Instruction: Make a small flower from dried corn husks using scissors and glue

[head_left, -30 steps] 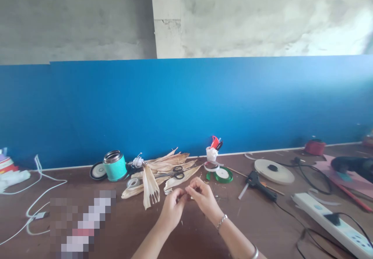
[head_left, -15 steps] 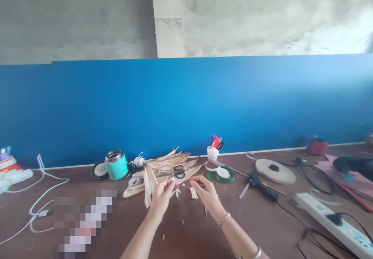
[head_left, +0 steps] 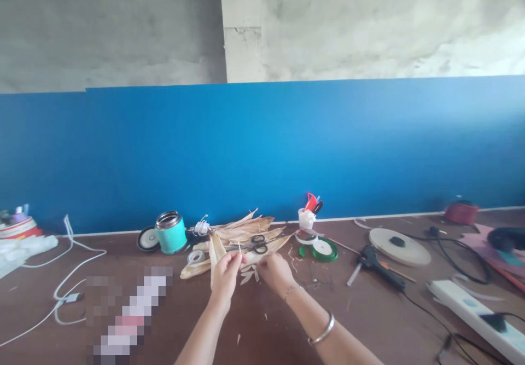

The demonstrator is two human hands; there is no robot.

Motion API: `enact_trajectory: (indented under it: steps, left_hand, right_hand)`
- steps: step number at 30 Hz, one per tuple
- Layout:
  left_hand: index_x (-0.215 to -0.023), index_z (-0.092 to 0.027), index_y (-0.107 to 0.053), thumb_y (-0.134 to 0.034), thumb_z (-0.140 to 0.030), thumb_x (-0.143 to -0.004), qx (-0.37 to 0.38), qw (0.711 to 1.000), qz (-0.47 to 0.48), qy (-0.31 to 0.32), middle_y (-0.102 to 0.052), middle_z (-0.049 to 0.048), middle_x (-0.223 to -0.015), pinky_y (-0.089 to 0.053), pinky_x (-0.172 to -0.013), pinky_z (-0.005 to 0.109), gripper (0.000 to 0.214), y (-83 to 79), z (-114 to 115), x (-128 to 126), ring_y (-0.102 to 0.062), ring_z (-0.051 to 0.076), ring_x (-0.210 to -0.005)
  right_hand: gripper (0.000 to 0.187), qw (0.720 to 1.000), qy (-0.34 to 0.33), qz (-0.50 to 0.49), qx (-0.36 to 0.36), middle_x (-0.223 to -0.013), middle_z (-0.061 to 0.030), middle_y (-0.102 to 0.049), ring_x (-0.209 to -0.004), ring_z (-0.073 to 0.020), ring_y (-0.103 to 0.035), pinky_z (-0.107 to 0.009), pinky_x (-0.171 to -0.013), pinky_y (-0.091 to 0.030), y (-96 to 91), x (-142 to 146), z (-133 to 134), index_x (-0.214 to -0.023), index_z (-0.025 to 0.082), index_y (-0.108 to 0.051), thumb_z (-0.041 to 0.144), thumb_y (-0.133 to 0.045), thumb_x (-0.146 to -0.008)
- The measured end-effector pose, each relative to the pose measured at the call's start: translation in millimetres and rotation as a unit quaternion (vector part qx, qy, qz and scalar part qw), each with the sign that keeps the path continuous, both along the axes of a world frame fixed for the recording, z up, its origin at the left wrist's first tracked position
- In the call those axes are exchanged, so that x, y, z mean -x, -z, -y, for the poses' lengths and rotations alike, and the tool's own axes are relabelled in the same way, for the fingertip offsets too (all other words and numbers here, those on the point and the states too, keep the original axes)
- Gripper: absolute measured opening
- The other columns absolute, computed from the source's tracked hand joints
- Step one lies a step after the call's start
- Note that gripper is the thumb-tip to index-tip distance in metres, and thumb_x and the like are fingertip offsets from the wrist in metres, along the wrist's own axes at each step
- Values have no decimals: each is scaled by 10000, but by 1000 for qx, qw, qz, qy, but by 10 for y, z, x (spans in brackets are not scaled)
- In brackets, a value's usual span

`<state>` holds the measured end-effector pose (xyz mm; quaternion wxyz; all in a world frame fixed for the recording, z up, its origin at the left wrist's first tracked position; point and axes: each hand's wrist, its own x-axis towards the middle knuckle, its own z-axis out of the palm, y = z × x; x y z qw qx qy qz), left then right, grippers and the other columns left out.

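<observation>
My left hand is closed in a pinch on a thin pale strip of dried corn husk that sticks up from its fingertips. My right hand rests palm down on the brown table, fingers curled over small husk pieces; whether it grips one is hidden. Just beyond both hands lies a pile of dried husks with black scissors on top.
A teal metal jar and its lid stand left of the husks. Green ribbon rolls, a white cup of pens, a black glue gun, a power strip and white cables lie around.
My hands have parted and moved forward toward the husk pile. The right hand has dropped onto the table over the scraps. The left now holds a thin strip upright. The view shifted slightly.
</observation>
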<state>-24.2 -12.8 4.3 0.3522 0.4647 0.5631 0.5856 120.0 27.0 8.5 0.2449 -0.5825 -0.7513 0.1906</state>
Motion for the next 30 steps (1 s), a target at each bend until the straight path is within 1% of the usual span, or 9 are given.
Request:
enact_trajectory:
  steps: [4,7,10,14,20,22,24,27,30]
  left_hand:
    - [-740,-177,-656,-598,-495,-728,-15,999,32,27,-637,47,-699,-399,-535,264,324,20,-6,-28,-555,159,-597]
    - [-750,-167,-653,-610,-466,-719,2,998,44,33,-644,46,-700,-403,-545,259,304,42,-22,-31,-558,156,-606]
    - [-776,-158,-649,-621,-469,-702,19,998,54,39,-651,44,-708,-409,-552,257,320,54,-34,-31,-566,154,-611]
    - [-765,-166,-649,-625,-489,-691,27,997,55,40,-659,56,-732,-428,-560,275,333,49,-28,-42,-584,169,-626]
    - [-747,-178,-646,-615,-533,-681,51,997,33,41,-678,52,-769,-425,-575,260,362,10,18,-73,-607,180,-684]
    - [-740,-177,-650,-618,-549,-670,57,997,31,39,-686,50,-765,-422,-581,257,379,1,25,-85,-603,180,-685]
    - [-754,-173,-659,-627,-559,-654,64,997,34,39,-690,49,-755,-416,-580,256,401,-4,28,-101,-596,178,-674]
    - [-781,-161,-672,-638,-542,-652,70,995,42,50,-693,43,-738,-397,-569,248,404,-21,43,-141,-578,167,-646]
    - [-772,-155,-683,-646,-495,-667,71,994,44,65,-696,37,-728,-388,-571,245,358,-60,80,-192,-566,158,-632]
  right_hand:
    - [142,999,7,29,17,-790,-114,-703,-887,-275,-602,-315,-718,-376,62,99,-64,-567,188,-676,131,-588,-664]
    - [173,999,5,33,27,-822,-110,-713,-894,-271,-609,-324,-737,-378,95,112,-90,-622,187,-694,73,-564,-628]
    - [188,999,-6,21,32,-802,-96,-720,-848,-250,-623,-310,-725,-383,87,81,-99,-642,190,-706,78,-557,-622]
    - [174,999,-39,-19,30,-693,-55,-710,-702,-192,-624,-254,-649,-384,59,-1,-95,-636,199,-710,120,-555,-642]
    - [103,987,-91,-130,20,-624,-25,-665,-633,-162,-570,-241,-610,-368,81,-111,-103,-601,182,-663,155,-570,-636]
    - [75,977,-99,-186,32,-615,-21,-647,-614,-155,-554,-241,-599,-377,65,-137,-112,-603,172,-633,191,-573,-645]
    - [109,961,-112,-249,55,-625,-14,-635,-603,-146,-552,-237,-588,-397,25,-162,-115,-636,168,-602,260,-562,-682]
    - [183,931,-133,-327,93,-655,-3,-629,-628,-139,-576,-236,-616,-432,-59,-192,-96,-680,176,-552,355,-555,-720]
    - [247,888,-158,-405,149,-657,-1,-630,-641,-145,-595,-242,-625,-444,-139,-204,-51,-675,181,-530,405,-633,-676]
